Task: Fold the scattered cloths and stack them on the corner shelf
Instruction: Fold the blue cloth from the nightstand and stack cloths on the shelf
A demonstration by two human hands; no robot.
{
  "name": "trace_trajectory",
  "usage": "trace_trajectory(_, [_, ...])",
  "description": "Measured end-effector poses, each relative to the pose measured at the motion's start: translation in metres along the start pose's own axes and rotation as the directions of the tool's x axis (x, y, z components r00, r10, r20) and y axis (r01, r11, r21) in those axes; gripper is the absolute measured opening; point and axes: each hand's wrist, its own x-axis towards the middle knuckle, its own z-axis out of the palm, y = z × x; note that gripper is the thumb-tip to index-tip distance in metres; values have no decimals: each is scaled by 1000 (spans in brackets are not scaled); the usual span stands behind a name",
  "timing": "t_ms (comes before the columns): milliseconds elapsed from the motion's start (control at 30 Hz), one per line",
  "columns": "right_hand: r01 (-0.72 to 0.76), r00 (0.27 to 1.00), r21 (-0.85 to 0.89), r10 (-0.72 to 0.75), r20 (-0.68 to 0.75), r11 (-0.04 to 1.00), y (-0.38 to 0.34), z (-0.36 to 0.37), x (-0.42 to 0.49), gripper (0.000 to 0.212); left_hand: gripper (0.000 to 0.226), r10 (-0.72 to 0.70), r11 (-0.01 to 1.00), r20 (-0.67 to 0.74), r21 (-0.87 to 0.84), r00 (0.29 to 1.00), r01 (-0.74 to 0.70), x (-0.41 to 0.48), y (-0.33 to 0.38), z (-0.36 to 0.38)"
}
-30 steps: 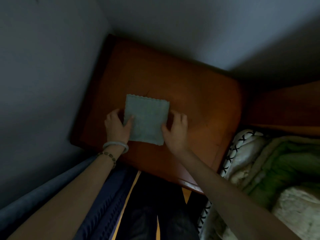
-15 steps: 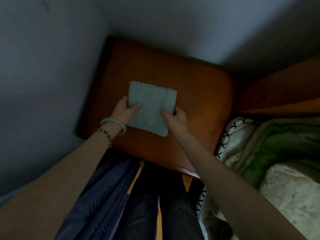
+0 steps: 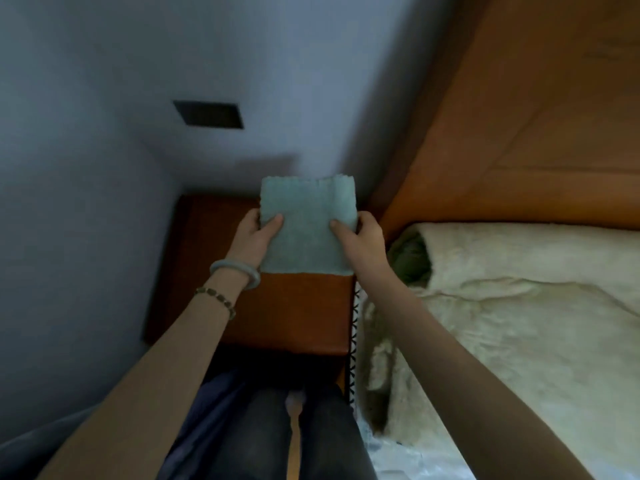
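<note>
The folded cloth [image 3: 308, 233], a small pale blue-green square with a nappy, towel-like face, looks light, soft and limp: nothing in it would break, and the pile should give skin a good hold, so the likelier trouble is the layers sliding apart or a corner drooping if it is carried by one edge only. Taking it at both side edges, about midway along, as here, should hold the fold together. The left hand [image 3: 251, 242] pinches the left edge, the left thumb [image 3: 273, 221] lying flat on top; the right hand [image 3: 365, 249] pinches the right edge in the same way, the right thumb [image 3: 337, 226] on top. The other fingers are curled under the cloth and hidden, so how far they reach beneath cannot be told. The cloth is held over the back of the wooden corner shelf [image 3: 298, 310], its far edge showing against the wall, just beside the bed's cream blanket [image 3: 502, 306].
</note>
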Motion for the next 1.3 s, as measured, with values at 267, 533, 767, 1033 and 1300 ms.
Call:
trace_trajectory(267, [30, 944, 242, 52, -326, 970, -31, -91, -101, 26, 16, 193, 968, 377, 77, 906, -238, -60, 89, 68])
trace_trajectory(533, [124, 720, 315, 133, -681, 941, -6, -180, -248, 24, 17, 200, 913, 735, 101, 648, -396, -167, 102, 171])
trace_trajectory(767, [150, 356, 257, 190, -915, 955, 38, -241, -418, 23, 38, 119, 874, 947, 42, 297, -484, -324, 82, 258])
trace_trajectory(1033, [141, -5, 256, 259, -966, 956, 110, -253, -655, 21, 14, 50, 848, 997, -71, -54, -525, -547, -7, 301])
trace_trajectory(1300, [60, -299, 365, 365, -882, 929, 199, -200, -905, 24, 13, -105, 884, 932, -72, -347, -462, -781, -148, 271])
